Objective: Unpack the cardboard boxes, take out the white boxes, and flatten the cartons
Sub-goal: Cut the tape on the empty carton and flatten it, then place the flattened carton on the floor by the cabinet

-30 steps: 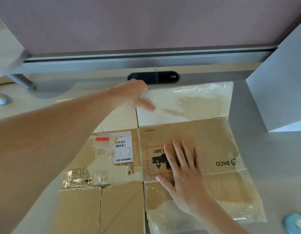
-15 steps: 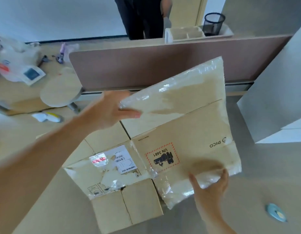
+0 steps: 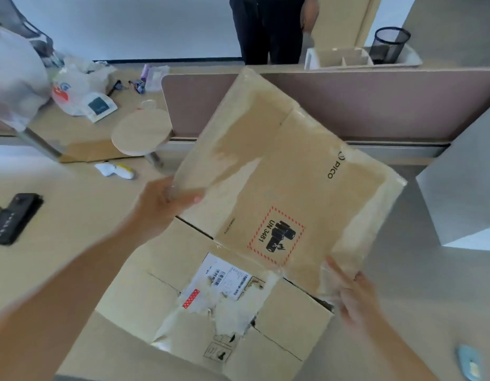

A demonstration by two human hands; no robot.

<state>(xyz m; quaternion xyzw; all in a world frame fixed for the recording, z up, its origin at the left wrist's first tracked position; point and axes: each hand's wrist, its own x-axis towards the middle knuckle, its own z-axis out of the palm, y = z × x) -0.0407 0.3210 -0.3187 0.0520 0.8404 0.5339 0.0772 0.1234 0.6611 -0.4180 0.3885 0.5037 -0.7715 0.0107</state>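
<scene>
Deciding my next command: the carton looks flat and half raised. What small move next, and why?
Probably lift the flattened carton clear of the desk and set it aside. The left hand grips its upper edge, the right hand its lower corner, yet the labelled half lies on the desk.

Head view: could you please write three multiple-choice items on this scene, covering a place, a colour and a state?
1. Where is the white box relative to the carton? A) left B) right C) on top
2. The dashed border of the UN 3481 label is: A) red B) green C) blue
3. The carton is: A) lying untouched B) gripped by both hands C) sealed shut
1 B: it stands at the carton's right. 2 A: red dashes frame it. 3 B: the left hand grips its left edge, the right hand its lower corner.
</scene>
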